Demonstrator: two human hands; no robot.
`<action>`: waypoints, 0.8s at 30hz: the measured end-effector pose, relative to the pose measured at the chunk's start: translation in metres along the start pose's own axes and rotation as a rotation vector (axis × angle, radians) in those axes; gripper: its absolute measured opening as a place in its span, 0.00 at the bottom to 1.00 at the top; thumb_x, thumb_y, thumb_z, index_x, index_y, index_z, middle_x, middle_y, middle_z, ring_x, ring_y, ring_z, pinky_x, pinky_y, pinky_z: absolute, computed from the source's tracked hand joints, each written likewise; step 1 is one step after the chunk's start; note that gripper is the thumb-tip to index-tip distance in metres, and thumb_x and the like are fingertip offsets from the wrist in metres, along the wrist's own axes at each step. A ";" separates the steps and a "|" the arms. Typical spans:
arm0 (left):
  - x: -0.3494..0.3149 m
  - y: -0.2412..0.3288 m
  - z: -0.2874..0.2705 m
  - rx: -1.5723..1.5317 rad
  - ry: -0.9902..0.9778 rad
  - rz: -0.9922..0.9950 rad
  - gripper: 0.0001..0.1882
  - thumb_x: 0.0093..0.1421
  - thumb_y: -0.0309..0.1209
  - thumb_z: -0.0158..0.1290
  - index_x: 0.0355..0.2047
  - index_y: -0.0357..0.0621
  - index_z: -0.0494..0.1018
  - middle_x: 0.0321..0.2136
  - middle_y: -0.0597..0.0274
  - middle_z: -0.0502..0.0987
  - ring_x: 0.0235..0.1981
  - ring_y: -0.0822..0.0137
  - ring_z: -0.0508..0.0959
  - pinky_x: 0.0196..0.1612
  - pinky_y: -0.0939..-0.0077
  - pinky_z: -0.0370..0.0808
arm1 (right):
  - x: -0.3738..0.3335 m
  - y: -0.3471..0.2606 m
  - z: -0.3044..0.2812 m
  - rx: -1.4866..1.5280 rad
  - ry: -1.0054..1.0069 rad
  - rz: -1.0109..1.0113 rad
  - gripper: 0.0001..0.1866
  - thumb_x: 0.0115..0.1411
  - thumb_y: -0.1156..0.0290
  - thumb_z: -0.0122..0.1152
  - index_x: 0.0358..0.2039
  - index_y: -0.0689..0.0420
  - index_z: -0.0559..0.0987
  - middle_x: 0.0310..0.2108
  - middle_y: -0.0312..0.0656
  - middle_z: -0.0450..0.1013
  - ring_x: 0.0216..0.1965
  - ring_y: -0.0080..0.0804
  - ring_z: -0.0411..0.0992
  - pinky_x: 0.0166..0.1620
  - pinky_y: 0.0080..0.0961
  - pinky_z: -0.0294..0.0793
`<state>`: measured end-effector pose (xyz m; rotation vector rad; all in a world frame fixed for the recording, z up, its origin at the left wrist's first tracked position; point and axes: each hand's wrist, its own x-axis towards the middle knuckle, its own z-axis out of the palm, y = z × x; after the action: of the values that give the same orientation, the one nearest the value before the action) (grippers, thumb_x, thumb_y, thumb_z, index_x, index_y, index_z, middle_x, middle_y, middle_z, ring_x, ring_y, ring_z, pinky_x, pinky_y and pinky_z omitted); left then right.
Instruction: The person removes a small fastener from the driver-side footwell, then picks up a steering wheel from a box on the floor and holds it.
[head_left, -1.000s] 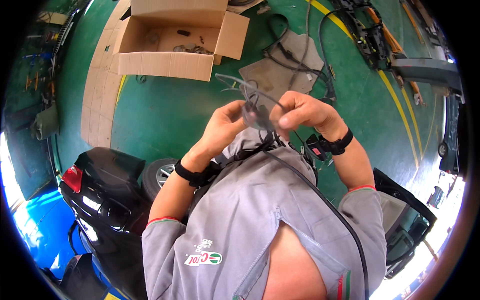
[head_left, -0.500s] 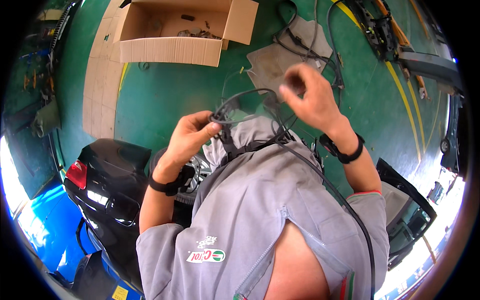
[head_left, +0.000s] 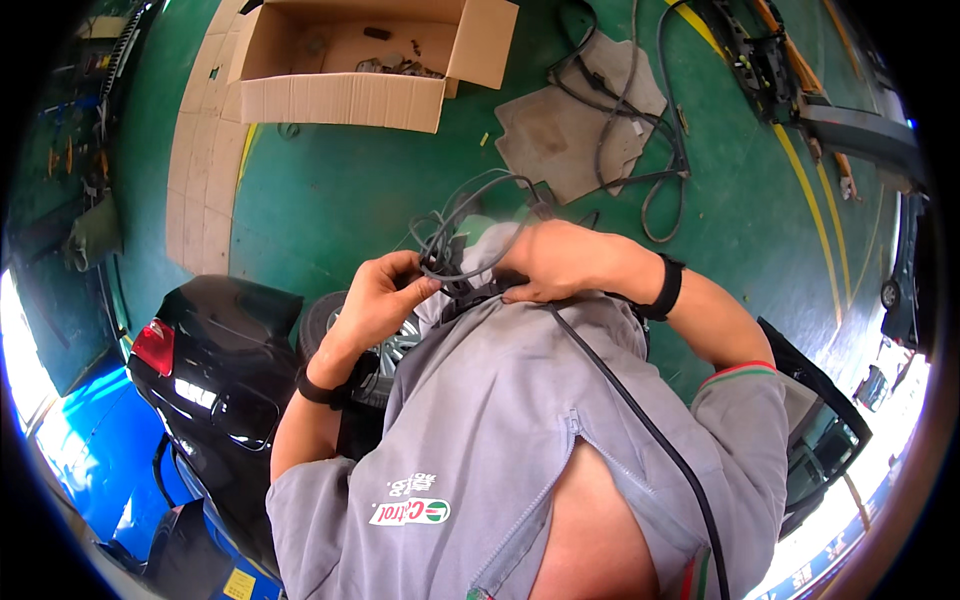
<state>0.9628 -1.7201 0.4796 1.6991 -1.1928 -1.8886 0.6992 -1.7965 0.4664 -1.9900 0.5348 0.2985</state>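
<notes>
Loose coils of thin black cable hang in front of my waist. My left hand pinches the coils at their near side, thumb against fingers. My right hand is bent in at the waist, close to the dark belt on my grey work suit. Its fingers are curled and partly hidden by the back of the hand, so I cannot make out what they grip. A thicker black cable runs from beneath that hand down across my suit. Each wrist wears a black band.
An open cardboard box with small parts inside stands ahead on the green floor. Grey mats lie to its right under a black hose. A black car panel with a red lamp and a wheel are at my left.
My right hand has come down and inward from its raised place at the right to my waist. The left hand keeps its pinch on the coils and has dropped slightly.
</notes>
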 end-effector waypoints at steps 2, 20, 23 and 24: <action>0.002 -0.005 0.005 0.066 0.037 -0.016 0.10 0.57 0.27 0.63 0.28 0.33 0.75 0.21 0.68 0.72 0.23 0.79 0.66 0.26 0.80 0.65 | 0.007 0.008 0.012 -0.080 0.036 -0.032 0.15 0.56 0.61 0.62 0.40 0.57 0.81 0.33 0.49 0.77 0.37 0.50 0.76 0.39 0.41 0.74; 0.001 0.041 0.064 0.794 -0.003 0.554 0.05 0.50 0.29 0.62 0.27 0.45 0.78 0.23 0.61 0.74 0.26 0.56 0.77 0.28 0.63 0.74 | -0.017 0.029 0.016 -0.243 0.482 -0.194 0.05 0.52 0.72 0.58 0.24 0.59 0.76 0.23 0.47 0.75 0.28 0.47 0.76 0.30 0.40 0.77; 0.010 0.046 0.074 0.810 -0.030 0.608 0.05 0.50 0.29 0.62 0.25 0.45 0.77 0.22 0.62 0.74 0.26 0.58 0.77 0.27 0.64 0.74 | -0.023 0.032 0.017 -0.291 0.510 -0.198 0.04 0.52 0.72 0.58 0.24 0.59 0.75 0.24 0.45 0.75 0.28 0.46 0.76 0.29 0.39 0.76; 0.015 0.046 0.078 0.809 -0.035 0.625 0.05 0.50 0.29 0.61 0.24 0.45 0.76 0.22 0.62 0.74 0.25 0.58 0.77 0.26 0.64 0.73 | -0.024 0.032 0.016 -0.286 0.508 -0.196 0.04 0.52 0.73 0.57 0.25 0.59 0.75 0.24 0.46 0.75 0.29 0.45 0.77 0.31 0.38 0.77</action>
<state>0.8738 -1.7308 0.4996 1.3216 -2.3674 -1.1094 0.6626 -1.7892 0.4445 -2.3885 0.6323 -0.2779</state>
